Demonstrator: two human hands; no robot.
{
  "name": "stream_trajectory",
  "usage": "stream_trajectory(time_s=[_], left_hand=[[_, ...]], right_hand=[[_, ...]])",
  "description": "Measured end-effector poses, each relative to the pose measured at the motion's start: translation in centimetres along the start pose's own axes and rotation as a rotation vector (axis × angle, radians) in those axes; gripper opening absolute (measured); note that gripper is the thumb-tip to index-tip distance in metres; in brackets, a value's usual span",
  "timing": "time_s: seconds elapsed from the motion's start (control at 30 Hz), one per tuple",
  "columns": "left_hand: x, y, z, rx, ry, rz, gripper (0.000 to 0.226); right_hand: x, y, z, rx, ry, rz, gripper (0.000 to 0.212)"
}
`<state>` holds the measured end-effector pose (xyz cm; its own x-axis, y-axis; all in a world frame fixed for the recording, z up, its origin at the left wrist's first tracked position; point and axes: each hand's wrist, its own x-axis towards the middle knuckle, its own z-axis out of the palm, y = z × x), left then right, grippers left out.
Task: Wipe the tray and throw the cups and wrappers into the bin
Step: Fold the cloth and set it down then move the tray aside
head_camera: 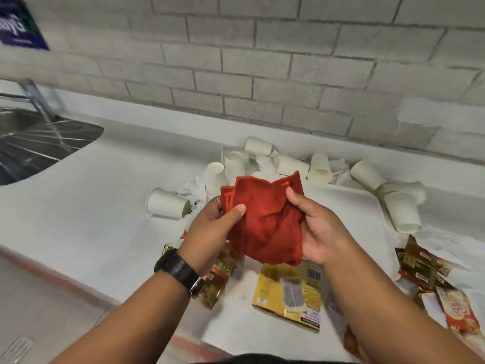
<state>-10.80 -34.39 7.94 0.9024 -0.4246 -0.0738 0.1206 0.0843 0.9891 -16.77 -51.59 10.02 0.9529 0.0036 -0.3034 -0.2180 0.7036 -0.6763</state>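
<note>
Hands front and centre: the left hand (212, 227) and the right hand (319, 232) both hold a crumpled red cloth (265, 222) up above the white worktop (91, 206), each grip curled round an edge of it, thumbs pressed on the near face. A black wristwatch (178, 269) sits on the left wrist. Behind the cloth, from 10 o'clock round to 2 o'clock, white paper cups (166, 203) lie tipped on their sides among crumpled white tissue (194, 189), some stacked in a toppled row at 2 o'clock (399, 206). Below the hands at 6 o'clock lies a flat yellow carton (288, 298) with a teabag resting on it; gold and red sachet wrappers (422, 266) are scattered at 4 o'clock, more at 7 o'clock (212, 285). A steel sink (34, 143) sits far off at 9 o'clock, its tap running. Grey brick wall (262, 61) runs along the back. Which surface is the tray, I cannot tell.
</note>
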Motion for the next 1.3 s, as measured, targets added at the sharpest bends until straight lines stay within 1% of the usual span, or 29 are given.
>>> stream_trajectory(time_s=[0.1, 0.17, 0.23, 0.33, 0.4, 0.53, 0.6, 0.67, 0.73, 0.77, 0.8, 0.83, 0.9, 0.97, 1.0, 1.07, 1.1, 1.13, 1.17, 1.23, 1.3], left_hand=[[-0.9, 1.0, -4.5, -0.064, 0.069, -0.022, 0.018], [-1.2, 1.5, -8.3, -0.056, 0.112, -0.045, 0.023], [-1.3, 1.7, -12.2, -0.042, 0.157, -0.06, 0.017], [-1.5, 1.9, -18.3, 0.002, 0.229, -0.095, 0.014], [-1.6, 1.8, -22.4, 0.047, 0.263, -0.125, 0.016], [-1.1, 0.8, -30.2, 0.199, 0.335, -0.2, 0.013], [-0.2, 0.4, -33.2, 0.29, 0.367, -0.24, 0.013], [1.0, 0.2, -35.4, 0.392, 0.392, -0.247, 0.014], [2.5, 0.2, -36.6, 0.539, 0.431, -0.195, 0.02], [3.1, 0.3, -37.1, 0.628, 0.437, -0.173, 0.029], [3.5, 0.2, -37.5, 0.723, 0.426, -0.152, 0.041], [3.7, 0.1, -37.7, 0.819, 0.405, -0.127, 0.052], [3.7, -0.6, -37.6, 1.011, 0.334, -0.045, 0.061], [3.5, -1.9, -37.2, 1.221, 0.202, 0.026, 0.061], [3.4, -2.8, -37.0, 1.317, 0.126, 0.012, 0.061], [2.9, -4.0, -36.6, 1.431, 0.047, -0.086, 0.057], [2.9, -4.3, -36.3, 1.459, 0.053, -0.114, 0.055], [2.7, -4.5, -36.2, 1.478, 0.082, -0.125, 0.052], [3.0, -4.4, -35.7, 1.493, 0.102, -0.111, 0.05], [3.1, -3.9, -35.0, 1.504, 0.135, -0.073, 0.049], [3.5, -3.4, -33.6, 1.496, 0.122, -0.008, 0.049]], right_hand=[[1.6, 2.2, 2.9, -0.203, -0.072, 0.012, 0.041], [3.0, 4.2, 5.0, -0.297, -0.072, 0.012, 0.049], [4.6, 6.1, 7.0, -0.308, -0.048, 0.034, 0.055], [7.7, 9.4, 9.8, -0.326, -0.001, 0.098, 0.048], [9.9, 12.3, 11.9, -0.369, 0.014, 0.139, 0.044], [14.0, 18.2, 15.8, -0.456, 0.059, 0.217, 0.04], [15.7, 20.3, 17.6, -0.482, 0.075, 0.223, 0.041], [17.4, 21.6, 19.3, -0.476, 0.098, 0.191, 0.046], [19.0, 22.2, 19.8, -0.46, 0.14, 0.128, 0.061], [19.8, 22.5, 19.8, -0.5, 0.171, 0.089, 0.068], [20.4, 22.9, 19.7, -0.609, 0.208, 0.044, 0.073], [20.8, 23.3, 19.5, -0.776, 0.242, -0.008, 0.075], [20.7, 24.0, 19.1, -1.094, 0.269, -0.144, 0.07], [20.3, 24.7, 18.7, -1.34, 0.216, -0.297, 0.058], [20.0, 25.1, 18.6, -1.501, 0.166, -0.337, 0.052], [19.5, 25.9, 18.2, -1.807, 0.037, -0.3, 0.047], [19.1, 26.0, 17.9, -1.877, -0.009, -0.247, 0.047], [18.8, 26.1, 18.0, -1.892, -0.042, -0.209, 0.047], [18.4, 25.8, 17.7, -1.865, -0.039, -0.2, 0.047], [17.7, 25.2, 17.7, -1.798, -0.034, -0.234, 0.046], [16.7, 24.1, 17.4, -1.73, -0.004, -0.282, 0.043]])
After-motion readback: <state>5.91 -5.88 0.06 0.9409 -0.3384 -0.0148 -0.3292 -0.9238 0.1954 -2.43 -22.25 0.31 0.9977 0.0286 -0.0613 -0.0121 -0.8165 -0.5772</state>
